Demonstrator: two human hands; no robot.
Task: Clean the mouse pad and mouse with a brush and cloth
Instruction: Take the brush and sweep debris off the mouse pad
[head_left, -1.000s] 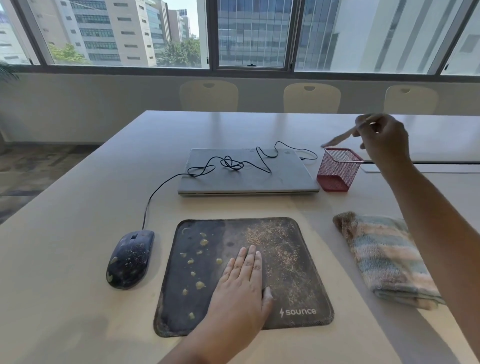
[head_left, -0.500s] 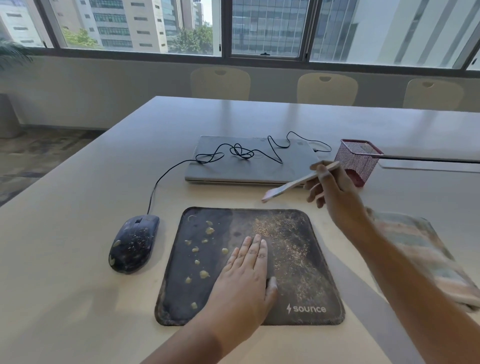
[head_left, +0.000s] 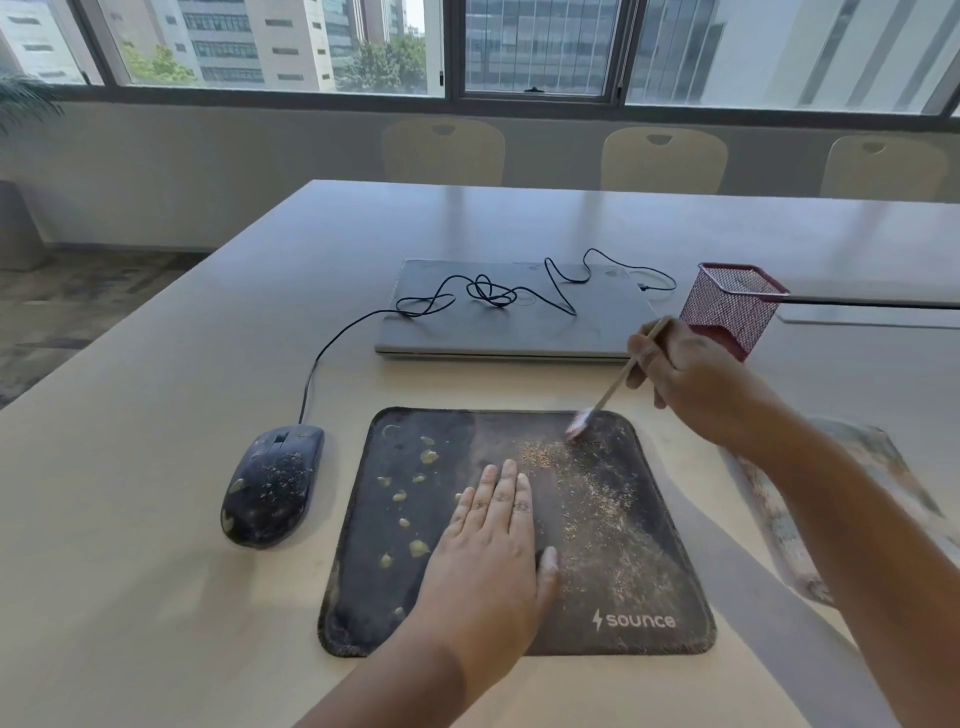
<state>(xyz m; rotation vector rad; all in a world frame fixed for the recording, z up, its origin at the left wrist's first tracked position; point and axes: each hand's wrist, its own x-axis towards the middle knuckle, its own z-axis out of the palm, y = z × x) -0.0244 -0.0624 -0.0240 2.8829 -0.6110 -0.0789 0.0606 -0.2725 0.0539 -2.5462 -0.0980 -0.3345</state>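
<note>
A black mouse pad lies in front of me, with yellowish blobs on its left half and brown crumbs on its right half. My left hand rests flat on its middle, fingers together. My right hand grips a thin wooden brush; the pale bristles touch the pad's far right corner. A dark wired mouse, speckled with dirt, sits left of the pad. The striped cloth lies to the right, partly hidden by my right forearm.
A closed grey laptop lies behind the pad with the mouse cable looped on top. A red mesh pen holder stands right of the laptop, just behind my right hand. Chairs line the table's far side.
My right hand has carried the brush from above the pen holder down to the pad's far right corner. The left hand stays flat on the pad.
</note>
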